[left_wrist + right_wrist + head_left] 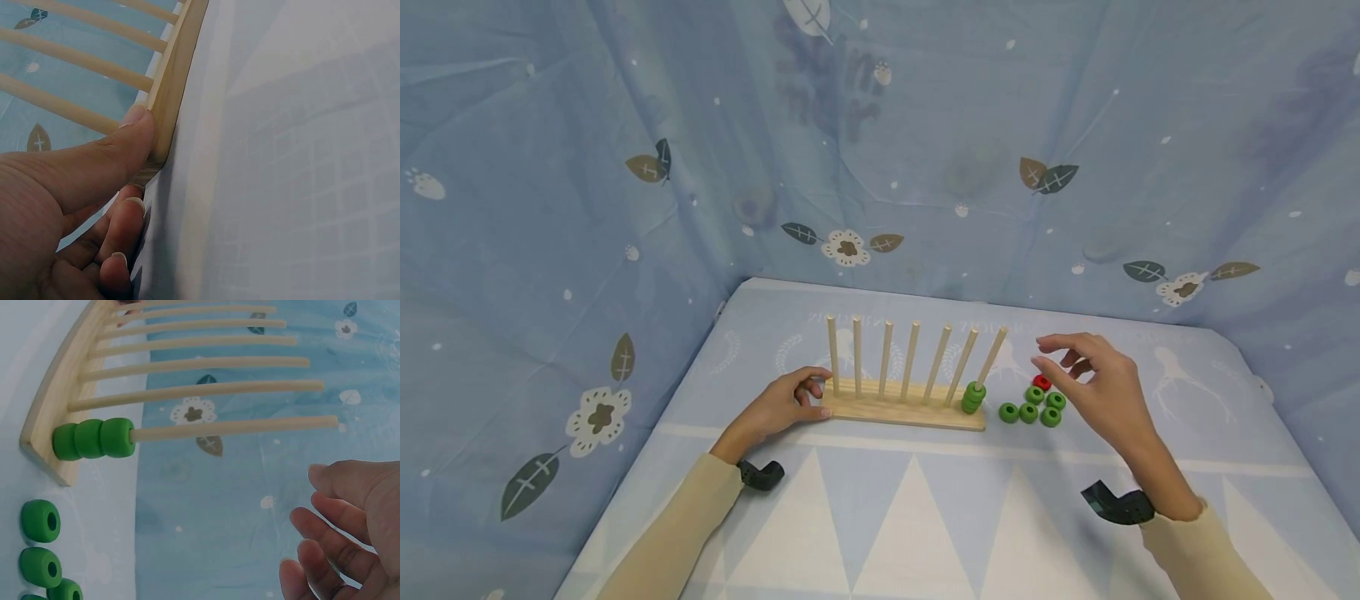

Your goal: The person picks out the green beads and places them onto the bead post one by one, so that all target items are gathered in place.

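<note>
A wooden peg rack (902,412) with a row of upright pegs stands on the table. Three green beads (94,438) are stacked at the bottom of its rightmost peg (237,427). My left hand (781,407) grips the left end of the base, its thumb (128,134) on top and its other fingers curled by the end. To the right of the rack, my right hand (1108,393) hovers with fingers loosely bent and nothing in them. Several loose green beads (1028,412) and a red bead (1041,382) lie between that hand and the rack.
The table (865,517) wears a pale blue cloth with white triangles along its near side. Patterned blue curtains (940,150) hang behind and at both sides. A dark wrist camera (1117,504) is strapped to the right wrist, another (762,475) to the left.
</note>
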`<state>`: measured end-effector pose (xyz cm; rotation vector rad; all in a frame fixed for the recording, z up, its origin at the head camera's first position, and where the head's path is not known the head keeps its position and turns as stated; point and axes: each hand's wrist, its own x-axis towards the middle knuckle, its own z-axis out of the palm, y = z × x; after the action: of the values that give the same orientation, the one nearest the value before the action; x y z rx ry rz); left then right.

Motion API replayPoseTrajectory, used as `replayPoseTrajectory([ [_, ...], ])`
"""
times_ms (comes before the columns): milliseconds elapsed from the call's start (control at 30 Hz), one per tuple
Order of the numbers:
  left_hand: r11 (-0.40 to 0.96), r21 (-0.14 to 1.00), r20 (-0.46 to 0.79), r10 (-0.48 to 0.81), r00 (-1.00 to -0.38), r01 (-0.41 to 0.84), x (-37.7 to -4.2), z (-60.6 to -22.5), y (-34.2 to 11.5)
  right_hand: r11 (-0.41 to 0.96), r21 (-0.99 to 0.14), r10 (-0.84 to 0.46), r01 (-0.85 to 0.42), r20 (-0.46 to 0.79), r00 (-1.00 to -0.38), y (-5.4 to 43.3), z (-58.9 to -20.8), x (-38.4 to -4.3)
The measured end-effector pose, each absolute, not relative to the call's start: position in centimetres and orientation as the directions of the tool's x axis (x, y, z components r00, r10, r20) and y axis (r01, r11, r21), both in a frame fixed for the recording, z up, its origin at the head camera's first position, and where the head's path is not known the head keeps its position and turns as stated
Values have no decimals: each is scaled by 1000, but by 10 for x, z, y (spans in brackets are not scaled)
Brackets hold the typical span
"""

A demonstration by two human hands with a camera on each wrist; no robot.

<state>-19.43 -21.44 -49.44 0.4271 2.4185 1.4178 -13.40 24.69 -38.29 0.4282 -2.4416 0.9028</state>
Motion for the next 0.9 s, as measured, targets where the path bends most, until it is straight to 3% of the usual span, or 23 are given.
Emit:
replayPoseTrajectory([
  [600, 468, 878, -109, 406, -907, 104, -195, -496, -215, 740, -542, -92, -398, 504, -859, 263, -406, -122],
  [900, 466, 879, -111, 405, -907, 100, -194, -494, -214, 788, -537, -70, -301, 408, -910, 271, -422, -115],
])
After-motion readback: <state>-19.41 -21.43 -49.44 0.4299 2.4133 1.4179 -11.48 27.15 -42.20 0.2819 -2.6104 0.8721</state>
